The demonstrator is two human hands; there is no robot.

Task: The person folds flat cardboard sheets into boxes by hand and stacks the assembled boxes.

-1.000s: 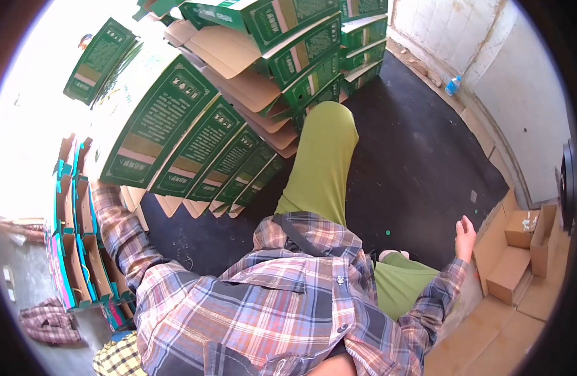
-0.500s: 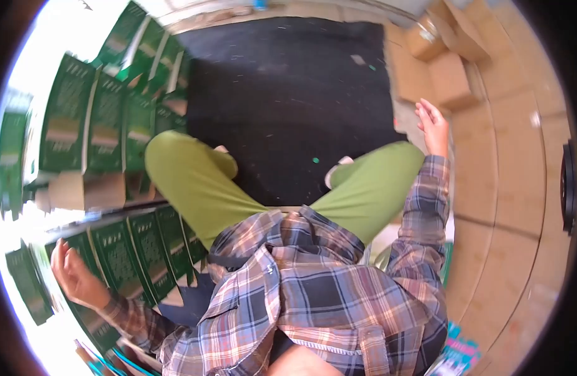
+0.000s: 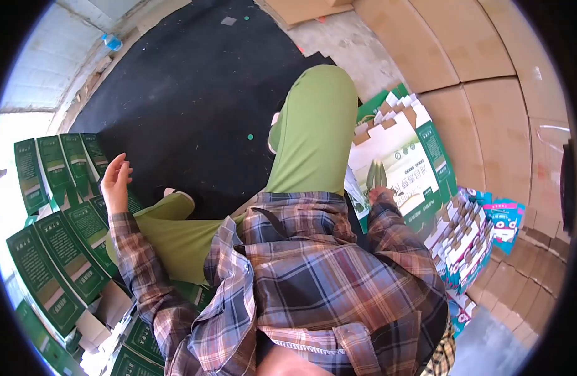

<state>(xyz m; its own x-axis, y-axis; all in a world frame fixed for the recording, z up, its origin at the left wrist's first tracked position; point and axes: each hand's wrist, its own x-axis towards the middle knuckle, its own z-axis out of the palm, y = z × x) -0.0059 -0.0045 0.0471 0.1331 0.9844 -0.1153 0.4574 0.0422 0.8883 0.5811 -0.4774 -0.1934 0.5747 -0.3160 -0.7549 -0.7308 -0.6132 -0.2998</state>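
Observation:
A stack of flat green-and-white printed cartons [image 3: 395, 163] lies at my right side, with a picture of long green leaves or pods on the top one. My right hand [image 3: 380, 195] is at the near edge of that top carton and appears to touch it; its fingers are too indistinct to tell whether they grip. On the other side, my left hand [image 3: 116, 185] is raised above the floor, its fingers loosely bent and apart, holding nothing. Close by it stand rows of green cartons [image 3: 50, 156] with white print.
Large brown cardboard boxes [image 3: 501, 113] form a wall on the right. Bundled blue-and-pink cartons [image 3: 467, 250] stand behind my right arm. A black mat [image 3: 194, 88] covers the floor ahead, and a blue-capped bottle [image 3: 112, 42] lies by the far left wall.
My view and body have turned to the right. My right hand has gone from the air beside my knee to the flat cartons. My left hand has moved forward, still empty.

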